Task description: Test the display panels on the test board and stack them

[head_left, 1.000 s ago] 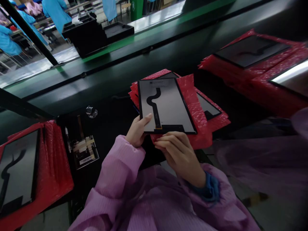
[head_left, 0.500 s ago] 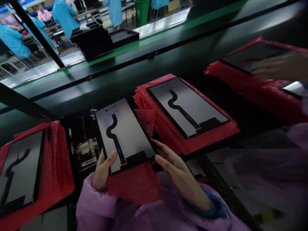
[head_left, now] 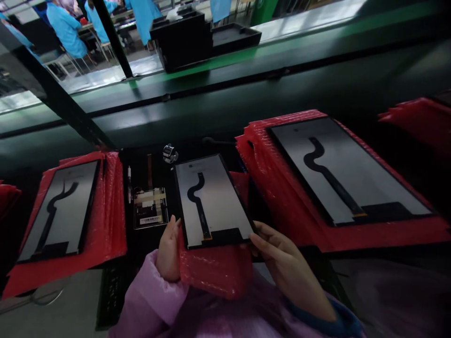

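A display panel (head_left: 225, 202) with a grey-white back and a curved black ribbon cable is tilted up in front of me. My left hand (head_left: 169, 253) is closed at its lower left edge, with the fingertips partly hidden. At the lower right corner, my right hand (head_left: 285, 258) pinches the panel between thumb and fingers. Below the panel, between my hands, hangs a red bubble-wrap bag (head_left: 218, 277). Left of the panel lies a small board with a barcode label (head_left: 151, 211), and a shiny metal piece (head_left: 170, 153) sits behind it.
Panels (head_left: 348, 164) (head_left: 66, 206) lie on stacks of red bubble-wrap bags (head_left: 380, 239) (head_left: 114, 206) at right and left. A green ledge (head_left: 225, 89) runs behind, with black trays (head_left: 185, 40) on it. A dark post (head_left: 63, 103) slants at left. People in blue coats are beyond.
My view has swung left, so the nearby stacks appear farther right. The other person's hand at right has left view. My hands still hold the panel; my left thumb has moved off its face.
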Demonstrator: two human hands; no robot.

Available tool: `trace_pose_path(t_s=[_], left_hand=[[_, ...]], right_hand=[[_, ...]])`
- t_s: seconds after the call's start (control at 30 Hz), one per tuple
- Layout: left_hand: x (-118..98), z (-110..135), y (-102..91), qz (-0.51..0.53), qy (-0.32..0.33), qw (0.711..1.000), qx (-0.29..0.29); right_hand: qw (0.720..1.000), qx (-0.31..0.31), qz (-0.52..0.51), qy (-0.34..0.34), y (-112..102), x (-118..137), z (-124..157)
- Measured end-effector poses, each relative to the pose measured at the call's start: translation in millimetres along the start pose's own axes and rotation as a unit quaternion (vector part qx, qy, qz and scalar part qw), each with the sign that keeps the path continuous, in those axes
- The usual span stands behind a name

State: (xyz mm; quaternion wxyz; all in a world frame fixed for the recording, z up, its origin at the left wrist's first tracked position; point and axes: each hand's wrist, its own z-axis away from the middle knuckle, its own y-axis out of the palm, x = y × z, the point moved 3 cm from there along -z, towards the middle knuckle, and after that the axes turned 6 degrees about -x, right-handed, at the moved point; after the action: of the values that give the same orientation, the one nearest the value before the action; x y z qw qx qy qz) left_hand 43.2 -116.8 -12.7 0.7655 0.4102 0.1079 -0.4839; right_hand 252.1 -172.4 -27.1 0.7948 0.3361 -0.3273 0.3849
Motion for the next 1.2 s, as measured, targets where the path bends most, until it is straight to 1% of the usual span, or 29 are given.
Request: trace_pose_path(t_s=[0.07,0.1,0.17,0.23,0.27,0.4,0.47,0.57,0.63,0.7,0.77,0.8,0.83,0.9,0.97,1.0,1.03,1.07,1.1,1.2], left_hand=[[4.4,-0.1,-0.7,0.016,-0.055,0.998,0.002],[5.9,-0.6,-1.5,0.022,-0.064,0.998,-0.001],[6.1,-2.0,-4.0,0.022,-0.027,0.999,-0.028],[4.3,-2.3,-4.7,0.020,0.025,0.998,-0.053],[3.8,-2.1,-3.5,0.018,0.036,0.998,-0.053],[0.9,-0.6,4.5,0.010,0.036,0.999,-0.025],[-1.6,-1.5,5.0,0.007,0.039,0.999,-0.036],[-3.9,-6.3,0.5,-0.015,0.041,0.998,-0.054],[-5.0,-11.1,-4.8,-0.041,0.067,0.995,-0.067],[-6.6,-16.1,-10.8,-0.075,0.128,0.985,-0.090],[-7.8,-20.8,-15.4,-0.148,0.206,0.960,-0.115],[-8.4,-23.0,-16.8,-0.201,0.246,0.939,-0.131],[-8.9,-25.1,-17.6,-0.259,0.286,0.910,-0.150],[-9.9,-28.7,-17.5,-0.367,0.358,0.838,-0.190],[-10.9,-31.3,-16.0,-0.434,0.418,0.770,-0.212],[-11.1,-32.2,-15.4,-0.453,0.441,0.745,-0.212],[-11.1,-33.0,-15.3,-0.466,0.455,0.731,-0.205],[-11.1,-33.5,-16.2,-0.472,0.462,0.724,-0.199],[-10.9,-33.8,-18.1,-0.474,0.461,0.725,-0.195],[-9.3,-33.7,-26.7,-0.470,0.438,0.744,-0.184]], right_hand=[[1.000,-0.024,0.002,0.008,-4.7,3.8,3.4],[0.999,-0.040,0.002,0.011,-7.2,6.1,5.2],[0.998,-0.061,0.008,0.010,-12.0,10.8,8.1],[0.998,-0.063,0.027,-0.005,-15.8,14.9,9.7],[0.997,-0.059,0.037,-0.015,-17.2,16.4,10.0],[0.997,-0.058,0.042,-0.033,-19.7,19.7,9.5],[0.997,-0.069,0.032,-0.028,-18.7,22.1,9.9],[0.996,-0.083,0.017,-0.011,-15.9,27.3,12.5],[0.996,-0.092,0.007,-0.003,-14.8,30.4,14.5],[0.995,-0.101,-0.002,-0.005,-15.1,32.2,15.6],[0.994,-0.110,-0.009,-0.008,-16.4,32.0,15.3],[0.993,-0.113,-0.012,-0.006,-17.2,31.1,14.6],[0.993,-0.116,-0.016,-0.004,-18.1,29.9,13.8],[0.993,-0.118,-0.020,-0.002,-19.4,27.3,12.1],[0.994,-0.109,-0.014,-0.004,-19.6,24.2,10.6],[0.995,-0.102,-0.008,-0.006,-19.3,22.3,9.8],[0.995,-0.095,-0.004,-0.006,-18.8,19.9,8.9],[0.996,-0.088,-0.002,-0.005,-18.1,17.1,7.9],[0.997,-0.081,-0.003,0.000,-17.3,13.8,6.6],[0.998,-0.064,-0.001,0.018,-15.0,2.5,1.2]])
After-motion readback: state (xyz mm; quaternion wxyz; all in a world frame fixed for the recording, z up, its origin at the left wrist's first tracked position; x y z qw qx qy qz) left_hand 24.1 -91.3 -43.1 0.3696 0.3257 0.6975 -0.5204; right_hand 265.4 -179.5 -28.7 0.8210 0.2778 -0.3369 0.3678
